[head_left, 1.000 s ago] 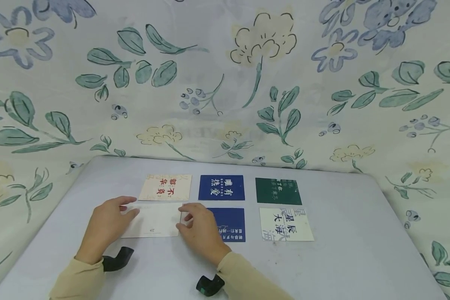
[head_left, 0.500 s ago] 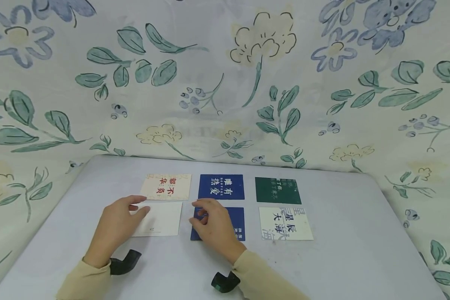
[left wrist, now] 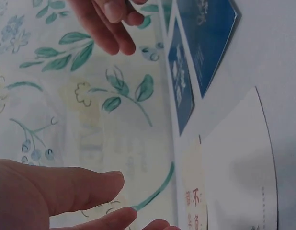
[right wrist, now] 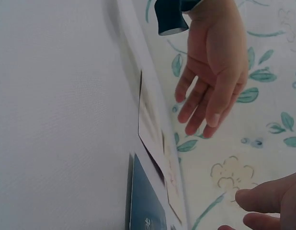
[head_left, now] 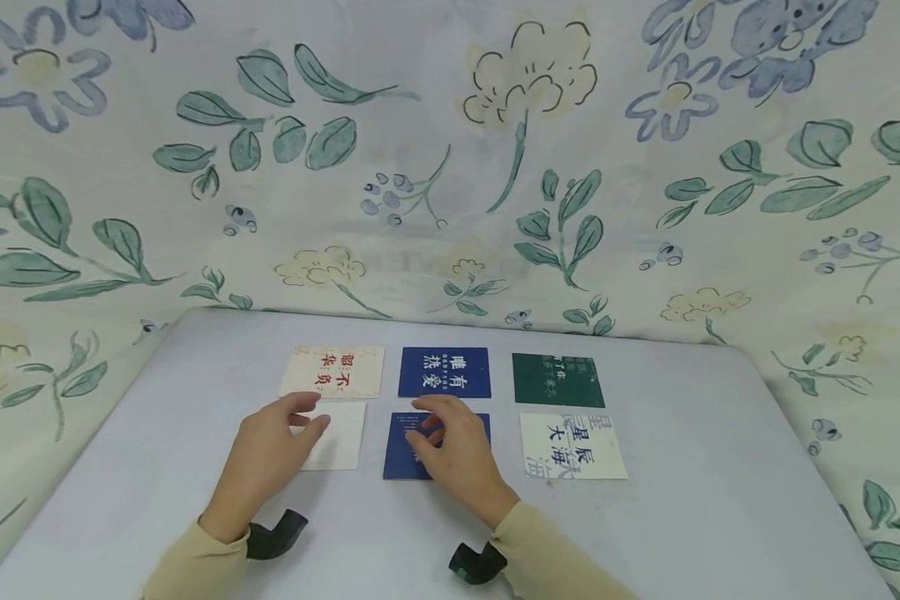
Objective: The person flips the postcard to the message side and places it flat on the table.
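Left grip (head_left: 273, 450) and right grip (head_left: 461, 454) both hung above the cards, fingers loosely bent, thumb parted from forefinger in each, with nothing between them. Under my left grip lay the plain white card (head_left: 341, 437), flat, its left part hidden from the head view by my fingers. Under my right grip lay the near blue card (head_left: 401, 454), also flat, its right part mostly covered in that view. Those two cards sat side by side with a gap between, neither touched by me. Just beyond them, in the far row, were a cream card with red characters (head_left: 333, 372), the far blue card (head_left: 444, 372) and, farther right, a green card (head_left: 558, 382). Right of the near blue card lay a pale card with dark characters (head_left: 573, 447). All six rested on the white surface (head_left: 690, 500), and behind it rose a flowered cloth (head_left: 420, 167).
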{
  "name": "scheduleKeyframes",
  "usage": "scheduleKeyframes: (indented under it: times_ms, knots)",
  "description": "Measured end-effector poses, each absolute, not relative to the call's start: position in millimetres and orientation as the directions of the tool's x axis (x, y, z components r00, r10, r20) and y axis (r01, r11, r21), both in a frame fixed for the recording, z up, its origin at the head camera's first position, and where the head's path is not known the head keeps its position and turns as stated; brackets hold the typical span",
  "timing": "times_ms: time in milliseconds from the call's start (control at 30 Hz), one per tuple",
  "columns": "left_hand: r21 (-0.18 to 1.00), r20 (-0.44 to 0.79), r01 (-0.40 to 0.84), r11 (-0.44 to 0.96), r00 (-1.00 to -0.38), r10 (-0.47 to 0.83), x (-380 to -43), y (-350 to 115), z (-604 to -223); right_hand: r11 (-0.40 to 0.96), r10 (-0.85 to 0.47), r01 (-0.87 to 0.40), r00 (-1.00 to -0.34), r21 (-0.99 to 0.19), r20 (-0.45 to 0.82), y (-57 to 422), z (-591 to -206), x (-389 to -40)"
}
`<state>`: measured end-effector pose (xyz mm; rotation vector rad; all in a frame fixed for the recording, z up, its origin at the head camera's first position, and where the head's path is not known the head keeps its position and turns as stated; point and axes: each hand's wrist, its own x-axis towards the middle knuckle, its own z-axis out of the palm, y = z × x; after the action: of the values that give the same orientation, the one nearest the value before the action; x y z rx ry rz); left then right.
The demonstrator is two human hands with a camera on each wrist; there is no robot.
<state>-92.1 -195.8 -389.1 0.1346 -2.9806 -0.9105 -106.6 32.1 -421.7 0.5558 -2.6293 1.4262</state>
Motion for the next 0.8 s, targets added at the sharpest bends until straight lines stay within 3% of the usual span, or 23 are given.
scheduleKeyframes:
  times_ms: [800]
  knots:
    - [0.566, -0.017, -0.043, 0.823, -0.999, -0.04, -85, -158, -407, 0.58, -0.192, -0.272, -0.962, -0.768, 0.196, 82, -430, -110]
